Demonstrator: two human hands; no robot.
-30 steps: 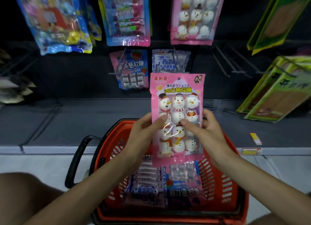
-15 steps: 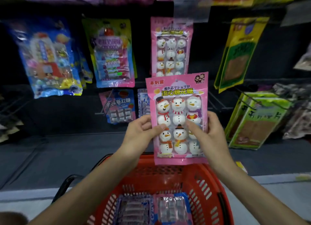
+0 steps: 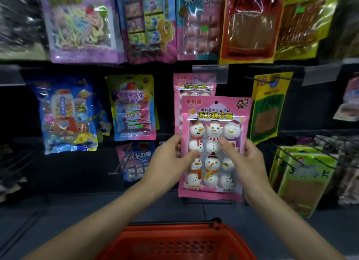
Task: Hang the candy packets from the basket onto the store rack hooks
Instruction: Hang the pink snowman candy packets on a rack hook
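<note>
We are facing a dark store rack hung with packets in rows, over a grey tiled floor; the far edges of the view are blurred. The rim of the red basket sits at the bottom of our view, below our arms.

We hold the pink snowman packet upright in front of the rack, its long axis vertical, printed face toward us and its punched hanging hole at the top. Our left hand grips its left edge with the thumb across the front; our right hand grips the right edge, thumb also on the front. Both hands are closed on the packet.

Directly behind it, a matching pink packet already hangs from a hook, its top showing above ours. A clear price-tag holder sits over that hook.

The held packet carries red characters at top left, a line of Japanese katakana we read as マシュマロ, and large yellow Chinese characters beneath; six snowman sweets show through the window. To the left hang a purple-and-green packet and a blue packet; to the right, a yellow-green packet.
</note>
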